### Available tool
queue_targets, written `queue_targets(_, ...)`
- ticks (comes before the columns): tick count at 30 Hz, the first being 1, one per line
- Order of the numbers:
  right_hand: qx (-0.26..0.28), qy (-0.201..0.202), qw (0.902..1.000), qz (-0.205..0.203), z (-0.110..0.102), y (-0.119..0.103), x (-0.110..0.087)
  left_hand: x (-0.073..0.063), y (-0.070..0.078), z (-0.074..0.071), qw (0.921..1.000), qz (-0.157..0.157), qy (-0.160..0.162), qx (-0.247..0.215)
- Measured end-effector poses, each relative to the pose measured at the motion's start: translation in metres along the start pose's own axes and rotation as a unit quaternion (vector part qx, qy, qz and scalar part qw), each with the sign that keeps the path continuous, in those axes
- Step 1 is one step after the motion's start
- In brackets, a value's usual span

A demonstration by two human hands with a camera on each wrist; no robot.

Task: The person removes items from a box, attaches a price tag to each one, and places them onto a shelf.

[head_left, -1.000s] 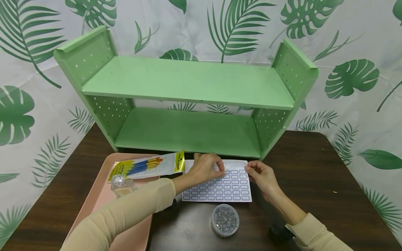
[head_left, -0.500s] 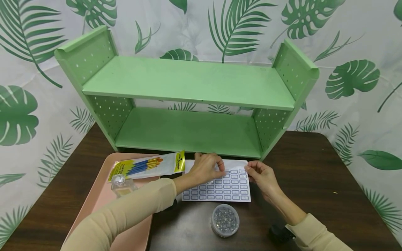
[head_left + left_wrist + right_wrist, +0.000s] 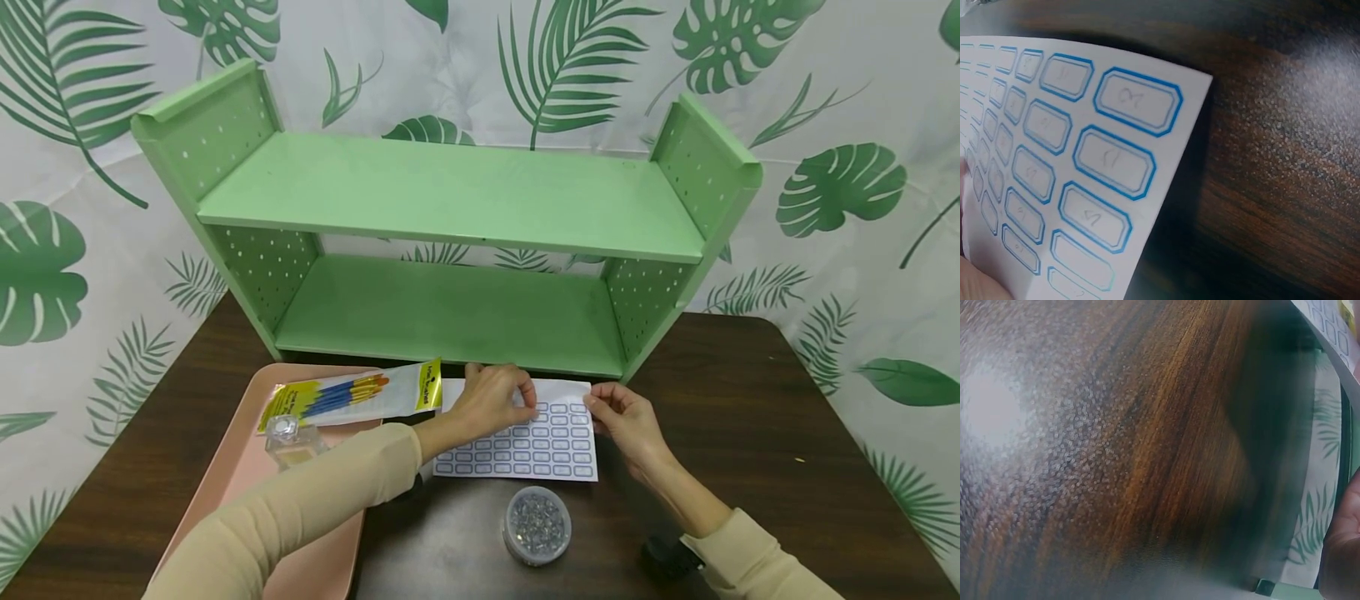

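Note:
A white sheet of blue-bordered labels (image 3: 555, 454) is held in front of the shelf, slightly curved in the left wrist view. My left hand (image 3: 495, 402) lies over the sheet's upper left part, thumb and forefinger pinching at an upper row of labels. Whether a single label is lifted there is too small to tell. At the sheet's upper right corner, my right hand (image 3: 628, 423) pinches the edge between thumb and forefinger. Close up, the label sheet (image 3: 1110, 156) shows faint marks inside the borders. Only part of the right hand (image 3: 1344, 550) appears in its wrist view.
Behind stands a green two-tier shelf (image 3: 450, 308). A pink tray (image 3: 322, 550) at left bears a pack of paintbrushes (image 3: 352, 396) and a glass bottle (image 3: 292, 442). A round tub of small clear pieces (image 3: 537, 527) sits below the sheet on the dark wooden table (image 3: 757, 433).
The sheet's lower edge has risen very slightly. Both hands keep their places and their grip.

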State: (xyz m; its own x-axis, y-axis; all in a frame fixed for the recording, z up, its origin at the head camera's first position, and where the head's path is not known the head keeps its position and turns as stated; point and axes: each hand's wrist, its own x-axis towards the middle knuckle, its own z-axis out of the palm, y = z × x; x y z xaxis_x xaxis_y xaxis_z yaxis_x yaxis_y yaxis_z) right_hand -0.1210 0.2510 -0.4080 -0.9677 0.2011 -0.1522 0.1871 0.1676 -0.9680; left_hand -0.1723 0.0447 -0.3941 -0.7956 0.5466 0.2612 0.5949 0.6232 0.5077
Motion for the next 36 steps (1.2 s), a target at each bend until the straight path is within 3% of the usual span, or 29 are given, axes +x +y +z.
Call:
queue_targets(8,0.005,-0.003,1.0,-0.006,0.0,0.001,0.0,0.0,0.0,-0.003,0.9999,0.001,-0.01,-0.008)
queue_targets(15,0.011,-0.001,0.9999,-0.01,0.0,0.003,0.0,0.005,0.0,-0.009,0.9974,-0.012,-0.061,-0.037)
queue_targets(23,0.006,0.0,1.0,-0.001,0.001,0.004,0.0,0.005,-0.001,-0.012,0.992,-0.003,-0.103,-0.073)
queue_targets(36,0.004,-0.002,1.0,-0.001,0.001,0.004,0.001,0.008,-0.003,-0.013,0.9865,0.001,-0.131,-0.098)
